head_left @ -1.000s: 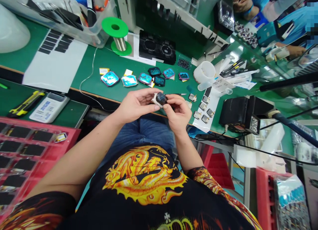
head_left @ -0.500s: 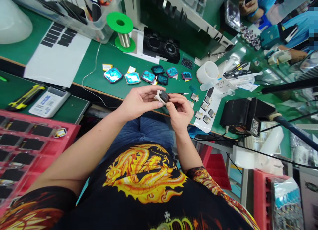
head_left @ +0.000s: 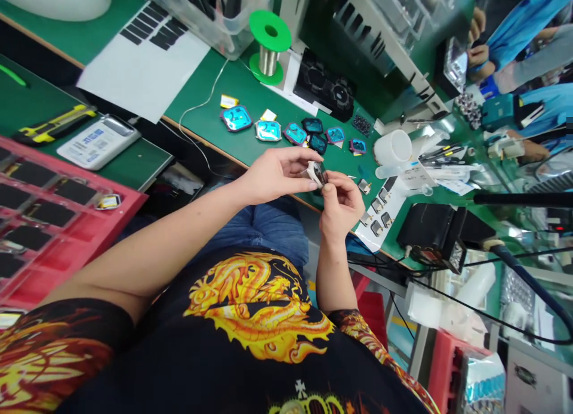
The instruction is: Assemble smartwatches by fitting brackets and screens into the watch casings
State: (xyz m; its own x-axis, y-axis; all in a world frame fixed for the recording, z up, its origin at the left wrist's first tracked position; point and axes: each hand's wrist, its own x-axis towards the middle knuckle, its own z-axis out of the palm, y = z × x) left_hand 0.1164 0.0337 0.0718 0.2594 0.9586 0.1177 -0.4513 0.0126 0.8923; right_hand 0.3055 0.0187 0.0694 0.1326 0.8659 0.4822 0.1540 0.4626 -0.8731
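Observation:
Above the bench's front edge, my left hand [head_left: 273, 174] and my right hand [head_left: 342, 205] hold a small smartwatch case [head_left: 317, 173] between them. It has a pale frame and a dark part, tilted on edge. Fingers and thumbs of both hands pinch it, hiding its ends. Beyond it lie several watch cases with blue film, among them a purple-rimmed watch case [head_left: 236, 118] and a silver-rimmed one [head_left: 268, 130]. To the right, small metal-and-black modules [head_left: 376, 228] rest on a white paper strip [head_left: 369, 240].
Behind stand a green solder spool [head_left: 270, 31], a black tray [head_left: 324, 83] and a white cup [head_left: 393, 147]. A black box [head_left: 425, 238] with cables sits right. At left are a red compartment tray [head_left: 96, 241] and a white device [head_left: 96, 142]. Co-workers' hands [head_left: 478, 62] show far right.
The watch case has turned in my hands and now shows more edge-on. My view has swung, so the bench and both hands sit differently in the picture.

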